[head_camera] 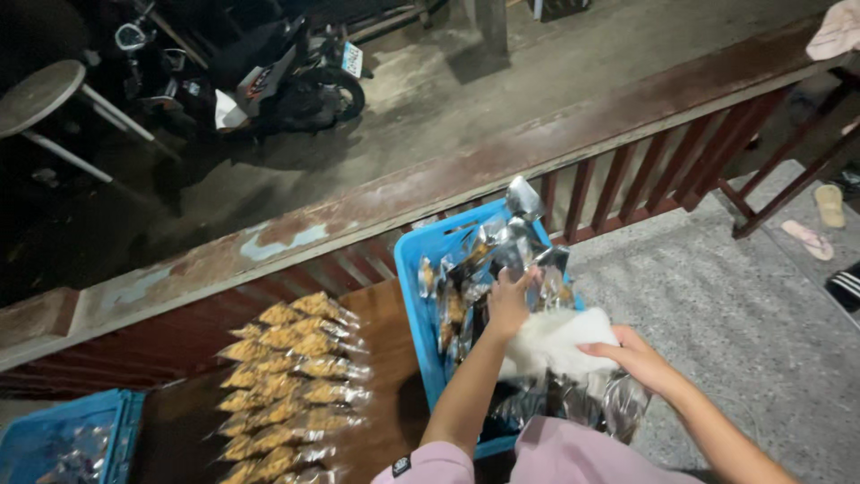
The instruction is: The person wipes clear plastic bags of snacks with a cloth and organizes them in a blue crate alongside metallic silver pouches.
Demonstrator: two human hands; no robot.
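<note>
A blue plastic crate [410, 269] stands in front of me, filled with several shiny clear snack packets [502, 246]. My left hand [508, 300] reaches into the crate and closes its fingers on one of the packets. My right hand [632, 354] rests on a white cloth [551, 345] that lies across the crate's near side. To the left, on a dark wooden table [385, 376], several sealed packets of yellow-brown snacks [291, 385] lie in overlapping rows.
A second blue crate [67, 439] sits at the lower left. A worn wooden railing [430, 188] runs across behind the crate. Below it are a parked motorbike [269, 76] and a round stool [40, 94]. Sandals [820, 224] lie on the grey floor at right.
</note>
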